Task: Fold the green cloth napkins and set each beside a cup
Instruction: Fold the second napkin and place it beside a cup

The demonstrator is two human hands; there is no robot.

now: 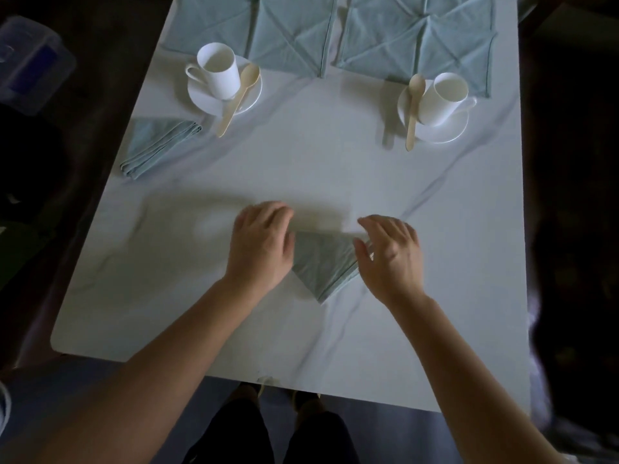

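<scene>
A pale green napkin (323, 262), folded to a small triangle, lies on the white marble table (335, 172) between my hands. My left hand (263, 242) rests flat on its left part, fingers relaxed. My right hand (390, 256) hovers over or touches its right corner, fingers spread. A folded green napkin (157, 144) lies just below the left white cup (219, 70), which stands on a saucer (224, 95) with a wooden spoon (238, 98). At the right stand a second cup (442, 97) and spoon (413, 110) on a saucer (435, 127), with no napkin beside them.
Two larger unfolded green cloths (254, 28), (415, 38) lie spread at the table's far edge behind the cups. A clear plastic box (30, 61) sits off the table at the upper left. My legs (268, 430) show below the near edge.
</scene>
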